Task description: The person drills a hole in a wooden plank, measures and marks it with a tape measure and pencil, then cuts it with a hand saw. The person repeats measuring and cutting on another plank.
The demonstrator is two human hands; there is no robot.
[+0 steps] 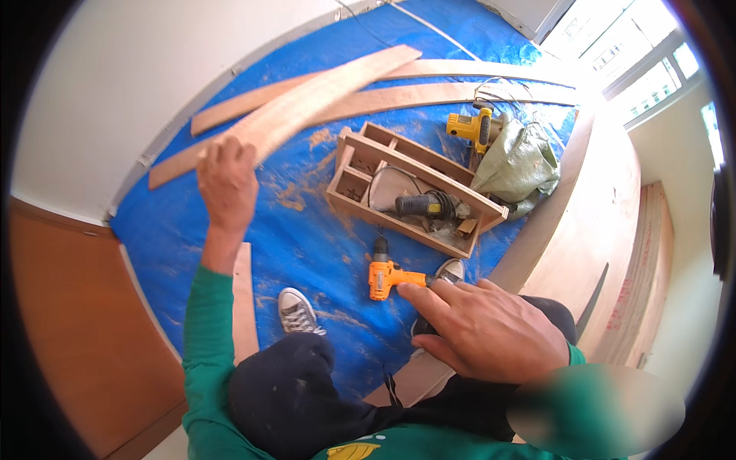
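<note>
My left hand (228,184) is closed on the near end of a long wooden board (322,96), which slants away to the far right above other boards. My right hand (491,330) hangs palm down in front of my right knee, its fingers stretched and nothing seen in them. Just beyond its fingertips is an orange cordless drill (382,277) with a black chuck. In the picture the index finger overlaps the drill's end; whether they touch I cannot tell. A wooden toolbox (360,201) with compartments sits behind the drill, holding a grey and black corded power tool (422,205).
Blue tarp (291,230) with sawdust covers the floor. Two long boards (460,93) lie at the back. Beyond the toolbox are a yellow circular saw (471,129) and a green sack (521,157). A handsaw (594,299) rests on plywood (583,230). Another board (244,307) lies left.
</note>
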